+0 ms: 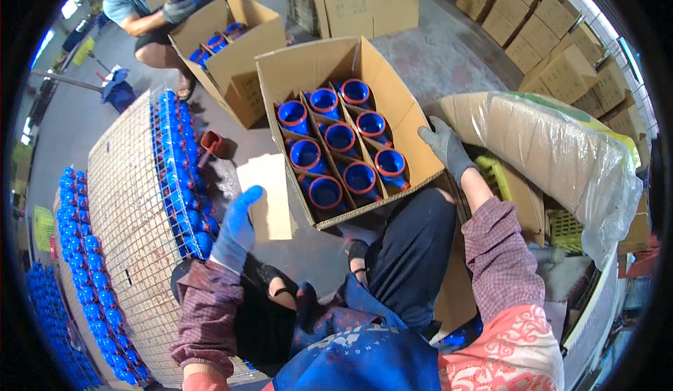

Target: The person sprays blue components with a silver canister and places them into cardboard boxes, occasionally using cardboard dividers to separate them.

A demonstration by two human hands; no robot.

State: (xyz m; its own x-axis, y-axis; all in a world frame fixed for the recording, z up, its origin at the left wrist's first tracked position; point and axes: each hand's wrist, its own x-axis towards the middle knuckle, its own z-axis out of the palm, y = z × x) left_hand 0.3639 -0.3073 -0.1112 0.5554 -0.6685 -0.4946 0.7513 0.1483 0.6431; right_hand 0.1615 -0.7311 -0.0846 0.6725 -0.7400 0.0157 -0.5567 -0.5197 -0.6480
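An open cardboard box (406,117) stands in front of my knees. Inside, several blue pieces with red-rimmed round mouths (340,137) stand in rows, with cardboard dividers between them. My right hand (446,147), in a grey glove, grips the box's right wall, fingers over its upper edge. To the left of the box, my left hand (237,226), in a blue-fronted glove, holds a flat, pale cardboard sheet (270,201) by its left edge. The fingers behind the sheet are hidden.
At left, wire-mesh racks (126,180) carry rows of blue pieces (184,187). A co-worker (140,16) in gloves crouches behind another filled box (245,86). A plastic-wrapped cardboard bundle (540,138) lies at right, near a yellow-green crate (566,231). Stacked cartons (540,33) line the back right.
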